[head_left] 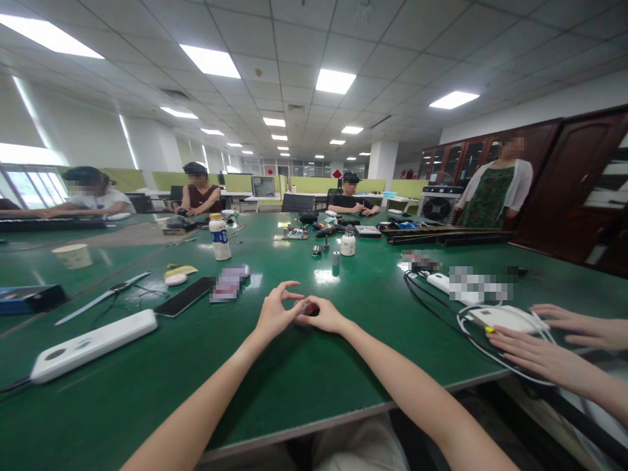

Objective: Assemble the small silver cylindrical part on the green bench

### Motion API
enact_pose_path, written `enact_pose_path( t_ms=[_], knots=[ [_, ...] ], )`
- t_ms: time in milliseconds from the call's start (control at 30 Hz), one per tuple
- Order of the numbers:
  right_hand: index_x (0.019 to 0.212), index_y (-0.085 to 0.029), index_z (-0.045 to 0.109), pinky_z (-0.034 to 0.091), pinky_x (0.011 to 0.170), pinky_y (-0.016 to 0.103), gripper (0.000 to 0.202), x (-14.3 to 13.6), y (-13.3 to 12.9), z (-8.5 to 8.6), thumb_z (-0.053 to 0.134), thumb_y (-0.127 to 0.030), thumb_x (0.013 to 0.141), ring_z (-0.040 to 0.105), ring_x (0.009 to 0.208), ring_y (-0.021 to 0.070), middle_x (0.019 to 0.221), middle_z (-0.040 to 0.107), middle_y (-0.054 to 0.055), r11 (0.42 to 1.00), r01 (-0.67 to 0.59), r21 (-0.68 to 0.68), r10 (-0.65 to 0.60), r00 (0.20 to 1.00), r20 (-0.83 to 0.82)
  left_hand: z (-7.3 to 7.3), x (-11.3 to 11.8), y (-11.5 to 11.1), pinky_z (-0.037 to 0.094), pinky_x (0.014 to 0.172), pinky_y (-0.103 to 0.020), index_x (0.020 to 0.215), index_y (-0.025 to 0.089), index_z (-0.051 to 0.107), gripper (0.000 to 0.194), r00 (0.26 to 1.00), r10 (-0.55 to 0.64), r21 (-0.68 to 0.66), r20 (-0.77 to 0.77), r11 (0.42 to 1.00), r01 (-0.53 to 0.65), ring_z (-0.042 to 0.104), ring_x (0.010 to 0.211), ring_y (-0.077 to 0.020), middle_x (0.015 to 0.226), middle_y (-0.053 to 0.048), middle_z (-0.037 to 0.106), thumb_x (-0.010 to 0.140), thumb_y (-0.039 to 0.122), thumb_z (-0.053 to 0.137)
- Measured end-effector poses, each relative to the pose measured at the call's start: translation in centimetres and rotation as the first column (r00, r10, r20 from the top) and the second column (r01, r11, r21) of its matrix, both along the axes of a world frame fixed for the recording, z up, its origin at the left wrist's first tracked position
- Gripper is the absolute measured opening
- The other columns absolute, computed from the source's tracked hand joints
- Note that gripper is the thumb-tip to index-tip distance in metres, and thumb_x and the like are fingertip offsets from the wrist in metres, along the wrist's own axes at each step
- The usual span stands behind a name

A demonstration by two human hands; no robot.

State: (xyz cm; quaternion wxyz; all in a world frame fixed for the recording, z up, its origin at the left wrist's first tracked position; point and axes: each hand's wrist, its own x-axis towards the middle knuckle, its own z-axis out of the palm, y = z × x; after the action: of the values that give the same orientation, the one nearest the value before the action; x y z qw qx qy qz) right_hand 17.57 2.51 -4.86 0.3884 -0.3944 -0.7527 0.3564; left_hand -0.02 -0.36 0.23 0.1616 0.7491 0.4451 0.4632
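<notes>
In the head view my left hand (pixel 276 310) and my right hand (pixel 324 315) meet above the green table, in the middle. A small shiny thing (pixel 306 307) shows between the fingertips, mostly covered, so its kind stays unclear. My right hand is closed, thumb and fingers curled round the small thing. The left thumb reaches to it as well, while the left index finger arches above, apart from the thumb. Beyond the hands stand a small grey cylinder (pixel 336 259) and a white jar (pixel 348 244). A phone with a dark screen (pixel 185 297) lies to the left.
Left on the green table (pixel 196 379) are a white power strip (pixel 95 343), a paper cup (pixel 72 256) and a bottle (pixel 219 237). At right, another person's hands (pixel 544 350) rest by a white device (pixel 507 318) and looped cables. More people sit across the table; one stands at right.
</notes>
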Motion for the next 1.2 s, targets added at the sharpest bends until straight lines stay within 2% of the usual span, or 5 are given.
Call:
enact_pose_path(
  t_ms=[167, 333, 533, 700, 1200],
  knots=[
    [0.090, -0.019, 0.064, 0.049, 0.072, 0.029, 0.038, 0.04, 0.04, -0.09, 0.081, -0.046, 0.069, 0.061, 0.074, 0.0151, 0.078, 0.065, -0.001, 1.000, -0.008, 0.008, 0.008, 1.000, -0.006, -0.03, 0.07, 0.18, 0.050, 0.087, -0.042, 0.112, 0.022, 0.060, 0.040, 0.998, 0.065, -0.010, -0.025, 0.998, -0.065, 0.072, 0.089, -0.0280, 0.082, -0.004, 0.078, 0.076, 0.038, 0.068],
    [0.091, -0.019, 0.065, 0.050, 0.074, 0.029, 0.038, 0.03, 0.21, -0.31, 0.082, -0.044, 0.068, 0.061, 0.074, 0.0150, 0.080, 0.066, -0.001, 1.000, 0.000, 0.010, 0.000, 1.000, -0.008, -0.08, 0.13, 0.05, 0.049, 0.091, -0.042, 0.119, 0.023, 0.057, 0.044, 1.000, -0.002, -0.026, 0.010, 1.000, 0.002, 0.071, 0.097, -0.0269, 0.092, -0.005, 0.078, 0.076, 0.032, 0.066],
    [0.090, -0.019, 0.064, 0.050, 0.073, 0.028, 0.037, -0.02, -0.03, -0.09, 0.081, -0.045, 0.069, 0.060, 0.074, 0.0149, 0.080, 0.066, 0.000, 1.000, 0.000, 0.006, 0.000, 1.000, -0.005, -0.11, 0.01, 0.26, 0.050, 0.087, -0.042, 0.112, 0.022, 0.060, 0.041, 0.998, 0.065, -0.003, -0.008, 0.998, -0.065, 0.071, 0.089, -0.0271, 0.083, -0.004, 0.077, 0.074, 0.035, 0.069],
    [0.090, -0.019, 0.064, 0.049, 0.073, 0.029, 0.037, -0.02, 0.00, -0.12, 0.081, -0.043, 0.069, 0.060, 0.073, 0.0147, 0.080, 0.065, -0.001, 1.000, 0.000, 0.019, 0.000, 1.000, 0.001, -0.15, 0.09, 0.13, 0.048, 0.093, -0.042, 0.119, 0.022, 0.056, 0.044, 0.999, -0.041, -0.030, 0.022, 0.999, 0.042, 0.071, 0.097, -0.0263, 0.093, -0.005, 0.078, 0.076, 0.031, 0.065],
    [0.089, -0.018, 0.064, 0.049, 0.072, 0.028, 0.039, 0.00, 0.01, -0.19, 0.081, -0.047, 0.069, 0.059, 0.072, 0.0146, 0.078, 0.064, -0.001, 0.999, 0.017, 0.035, -0.017, 1.000, 0.006, -0.01, 0.14, 0.21, 0.049, 0.088, -0.042, 0.112, 0.022, 0.061, 0.041, 0.999, 0.032, 0.023, -0.010, 0.999, -0.032, 0.070, 0.093, -0.0271, 0.089, -0.005, 0.077, 0.074, 0.036, 0.070]
  ],
)
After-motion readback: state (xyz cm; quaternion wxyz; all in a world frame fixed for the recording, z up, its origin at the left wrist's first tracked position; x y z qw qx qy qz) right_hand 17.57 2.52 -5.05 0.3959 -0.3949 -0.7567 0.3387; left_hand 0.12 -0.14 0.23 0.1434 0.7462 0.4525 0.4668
